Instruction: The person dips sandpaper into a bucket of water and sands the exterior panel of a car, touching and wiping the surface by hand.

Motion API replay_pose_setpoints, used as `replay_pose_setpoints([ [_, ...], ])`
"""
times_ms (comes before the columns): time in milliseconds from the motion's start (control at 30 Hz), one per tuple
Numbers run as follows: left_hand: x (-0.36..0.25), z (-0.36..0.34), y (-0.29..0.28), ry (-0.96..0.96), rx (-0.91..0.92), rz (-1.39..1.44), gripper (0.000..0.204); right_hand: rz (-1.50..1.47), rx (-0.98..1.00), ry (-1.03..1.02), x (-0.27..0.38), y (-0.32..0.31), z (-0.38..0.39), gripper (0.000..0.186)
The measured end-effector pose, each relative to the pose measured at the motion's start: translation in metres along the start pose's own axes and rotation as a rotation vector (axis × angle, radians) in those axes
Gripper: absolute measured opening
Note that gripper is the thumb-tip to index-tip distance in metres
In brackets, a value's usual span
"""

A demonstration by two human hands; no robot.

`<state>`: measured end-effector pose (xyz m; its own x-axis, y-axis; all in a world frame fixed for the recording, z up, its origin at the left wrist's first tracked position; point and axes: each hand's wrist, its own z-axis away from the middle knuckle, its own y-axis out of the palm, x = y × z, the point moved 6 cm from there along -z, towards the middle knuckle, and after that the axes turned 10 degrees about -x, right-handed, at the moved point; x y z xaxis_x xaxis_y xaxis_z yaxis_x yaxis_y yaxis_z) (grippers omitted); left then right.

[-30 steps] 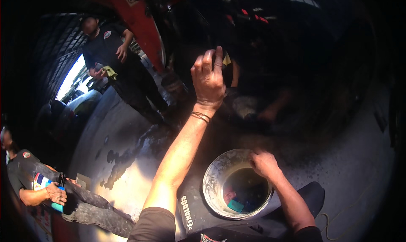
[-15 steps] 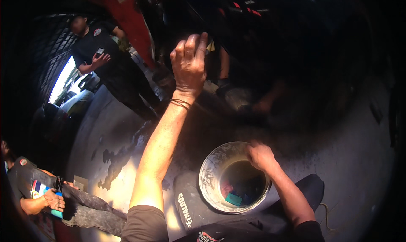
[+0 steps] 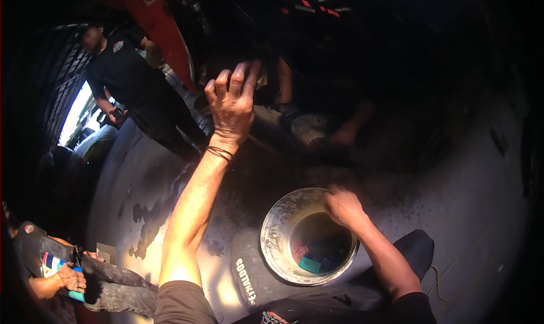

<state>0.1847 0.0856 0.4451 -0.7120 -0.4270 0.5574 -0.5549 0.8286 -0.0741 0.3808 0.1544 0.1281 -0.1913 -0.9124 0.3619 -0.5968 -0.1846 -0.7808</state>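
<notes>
My left hand (image 3: 232,97) is raised against a dark, glossy, reflecting panel (image 3: 362,80). Its fingers are bent and pressed to the surface. A small yellowish edge shows beside the fingertips, but what lies under them is hidden. My right hand (image 3: 343,206) grips the far right rim of a pale, stained bucket (image 3: 275,233), which tilts between my legs. Dark liquid (image 3: 326,236) stands in the bucket. In it are a teal rectangular block (image 3: 309,264) and something pinkish (image 3: 298,249) that I cannot make out.
A person (image 3: 127,77) in dark clothes stands at the far left near a red panel (image 3: 161,26). Another person (image 3: 51,267) at the lower left holds a blue and white container (image 3: 54,264). Wet patches (image 3: 147,219) mark the grey floor. A thin cord (image 3: 436,281) lies at the right.
My left hand has slid down and to the left along the panel. My right hand stays on the bucket rim. The standing person's hand with a small object has lowered.
</notes>
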Motion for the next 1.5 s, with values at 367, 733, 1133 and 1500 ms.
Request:
replay_pose_setpoints([
  [367, -0.049, 0.023, -0.011, -0.077, 0.047, 0.209, 0.067, -0.002, -0.032, -0.009, -0.012, 0.000, 0.004, 0.019],
  [733, -0.060, 0.050, 0.028, -0.840, 0.025, 0.328, 0.062, 0.002, 0.012, 0.000, -0.007, 0.008, 0.000, 0.020],
  [1133, 0.008, 0.019, 0.046, -0.916, -0.185, 0.338, 0.054, 0.019, 0.042, -0.014, -0.003, 0.011, -0.006, 0.018],
  [1500, -0.245, 0.298, -0.079, -0.463, 1.545, 0.952, 0.028, -0.012, -0.008, -0.014, -0.003, -0.009, -0.001, 0.018],
])
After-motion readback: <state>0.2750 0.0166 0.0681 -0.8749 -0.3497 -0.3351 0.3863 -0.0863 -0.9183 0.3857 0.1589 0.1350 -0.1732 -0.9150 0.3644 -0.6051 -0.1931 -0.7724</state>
